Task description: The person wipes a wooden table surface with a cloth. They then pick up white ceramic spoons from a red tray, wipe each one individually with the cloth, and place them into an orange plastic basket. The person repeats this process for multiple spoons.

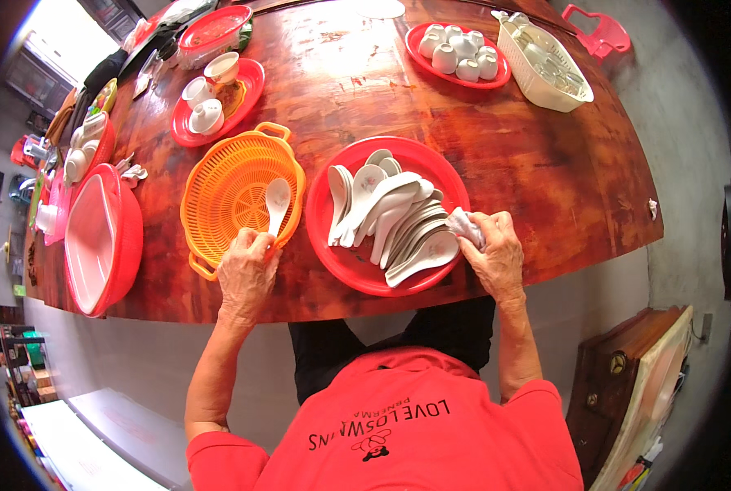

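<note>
My left hand (247, 270) grips the handle end of a white ceramic soup spoon (277, 199) over the near right side of an orange plastic colander (218, 184). Apart from that spoon, the colander holds nothing visible. To its right stands a round red tray (328, 261), bearing a fanned pile of white soup spoons (396, 196), some with a floral print in the bowl. At the tray's right edge, my right hand (496, 248) pinches a crumpled whitish cloth (467, 227) close beside the nearest spoons; whether it touches them I cannot tell.
Cups and a lidded bowl sit on a red plate (256, 77) behind the colander. Farther right are a red plate of white cups (415, 58) and a cream basket of glasses (525, 86). A red basin (129, 245) stands at left on the wooden table (561, 184).
</note>
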The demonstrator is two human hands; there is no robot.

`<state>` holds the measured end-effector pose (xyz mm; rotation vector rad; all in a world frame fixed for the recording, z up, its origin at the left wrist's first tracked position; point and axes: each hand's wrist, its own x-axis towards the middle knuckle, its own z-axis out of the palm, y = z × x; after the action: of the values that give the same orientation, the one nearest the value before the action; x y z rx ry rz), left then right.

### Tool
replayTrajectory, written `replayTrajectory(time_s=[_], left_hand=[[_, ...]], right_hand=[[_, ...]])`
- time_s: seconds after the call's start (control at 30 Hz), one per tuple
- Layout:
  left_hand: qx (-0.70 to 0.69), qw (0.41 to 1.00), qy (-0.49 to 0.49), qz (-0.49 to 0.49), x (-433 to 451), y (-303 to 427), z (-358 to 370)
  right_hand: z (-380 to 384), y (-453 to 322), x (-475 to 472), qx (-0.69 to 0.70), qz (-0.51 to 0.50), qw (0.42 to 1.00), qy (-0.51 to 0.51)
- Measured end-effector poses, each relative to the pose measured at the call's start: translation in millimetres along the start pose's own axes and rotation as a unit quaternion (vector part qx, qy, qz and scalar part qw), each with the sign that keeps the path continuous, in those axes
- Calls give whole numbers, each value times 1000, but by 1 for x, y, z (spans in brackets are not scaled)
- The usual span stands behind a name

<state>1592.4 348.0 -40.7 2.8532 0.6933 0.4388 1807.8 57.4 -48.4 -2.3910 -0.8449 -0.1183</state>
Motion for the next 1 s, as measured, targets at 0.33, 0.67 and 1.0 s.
replayTrajectory(time_s=[0.33,0.67,1.0], left_hand=[[-88,986,126,66,6,104,16],[-172,985,-2,-21,65,112,77],[-189,973,132,-13,60,123,64]], right_hand=[[18,6,-3,61,-7,998,16],[21,32,3,158,-14,984,87],[13,7,26,268,-38,957,100]])
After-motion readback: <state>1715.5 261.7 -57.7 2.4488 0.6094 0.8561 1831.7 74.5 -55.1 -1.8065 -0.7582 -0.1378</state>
